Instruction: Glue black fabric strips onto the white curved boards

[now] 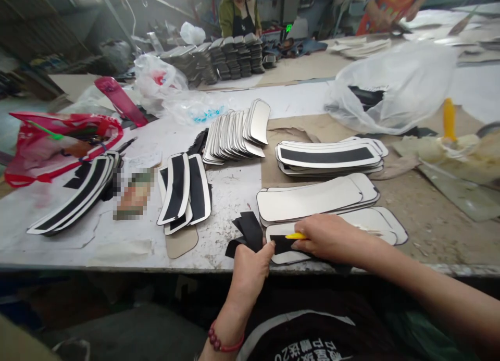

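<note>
In the head view, the white panel [291, 257] being worked on lies flat on the table [219, 246], close to the front edge, with a black strip [282, 244] along its middle; it is the landmark here. The right hand [322, 236] rests over it, fingers curled tight around a yellow tool [296, 236] whose end points left. The left hand [250, 264] is at the panel's left end, mostly folded, thumb at the rim; whether its fingers pinch the underside is hidden. The panel looks light and thin, probably springy yet firm enough to keep its curve, with a smooth face that may slide; the strip seems limp and apt to crease. The rounded ends and white border look like the best places to hold, off the black. Just left of the panel lie loose black strips [250, 229], and farther left, a pile of bordered pieces [175, 189]; bare tabletop between these gives some sideways room. Directly behind the panel, plain white panels [308, 198] crowd close, with a strip-bearing stack [326, 155] beyond. In front, the table's edge runs very near, so room toward the body is slight.
</note>
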The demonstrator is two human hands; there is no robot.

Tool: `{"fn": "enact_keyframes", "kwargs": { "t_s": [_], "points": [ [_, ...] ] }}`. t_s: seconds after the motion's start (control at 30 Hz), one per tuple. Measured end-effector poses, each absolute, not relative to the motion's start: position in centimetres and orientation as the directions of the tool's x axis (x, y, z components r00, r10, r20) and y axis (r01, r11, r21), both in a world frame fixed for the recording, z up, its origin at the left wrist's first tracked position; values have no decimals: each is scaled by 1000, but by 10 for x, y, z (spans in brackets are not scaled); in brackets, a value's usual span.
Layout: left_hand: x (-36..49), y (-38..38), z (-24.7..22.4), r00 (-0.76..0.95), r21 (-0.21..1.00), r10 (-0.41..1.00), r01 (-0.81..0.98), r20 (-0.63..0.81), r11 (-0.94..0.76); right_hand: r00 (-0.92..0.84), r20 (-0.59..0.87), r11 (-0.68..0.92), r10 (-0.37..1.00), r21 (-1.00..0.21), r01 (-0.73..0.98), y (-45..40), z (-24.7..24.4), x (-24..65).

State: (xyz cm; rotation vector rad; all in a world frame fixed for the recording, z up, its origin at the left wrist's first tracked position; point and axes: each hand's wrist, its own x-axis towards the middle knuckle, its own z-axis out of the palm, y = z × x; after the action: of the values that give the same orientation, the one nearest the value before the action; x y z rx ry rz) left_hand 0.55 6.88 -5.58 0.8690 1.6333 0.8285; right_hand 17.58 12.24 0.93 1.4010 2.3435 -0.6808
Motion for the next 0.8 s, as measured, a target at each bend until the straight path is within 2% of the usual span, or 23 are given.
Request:
{"fn": "enact_keyframes", "kwargs": {
  "t_s": [0.1, 0.2, 0.3, 0.37, 0.47, 0.53, 0.8],
  "points": [
    [6, 67, -56, -199, 856, 863, 147, -465, 495, -394, -508, 317, 766, -235, 919, 109, 14, 223],
    [6, 65, -58, -232, 850, 856, 162, -462, 502, -251, -463, 166, 850, -217, 962, 99, 17, 276],
    [7, 64, -61, -258, 843, 851, 176, -458, 508, -186, -413, 101, 892, -219, 971, 97, 16, 309],
    [6, 64, -63, -265, 834, 850, 207, -455, 511, -134, -383, 73, 914, -169, 983, 98, 14, 316],
    [7, 64, -62, -268, 824, 853, 247, -448, 510, 3, -371, -6, 929, -6, 1000, 99, 8, 311],
    [7, 64, -60, -273, 822, 854, 256, -444, 509, 47, -378, -27, 925, 57, 998, 101, 4, 305],
    [8, 63, -55, -265, 793, 849, 309, -458, 524, 81, -415, -47, 906, 91, 995, 112, -6, 300]
  ]
}}
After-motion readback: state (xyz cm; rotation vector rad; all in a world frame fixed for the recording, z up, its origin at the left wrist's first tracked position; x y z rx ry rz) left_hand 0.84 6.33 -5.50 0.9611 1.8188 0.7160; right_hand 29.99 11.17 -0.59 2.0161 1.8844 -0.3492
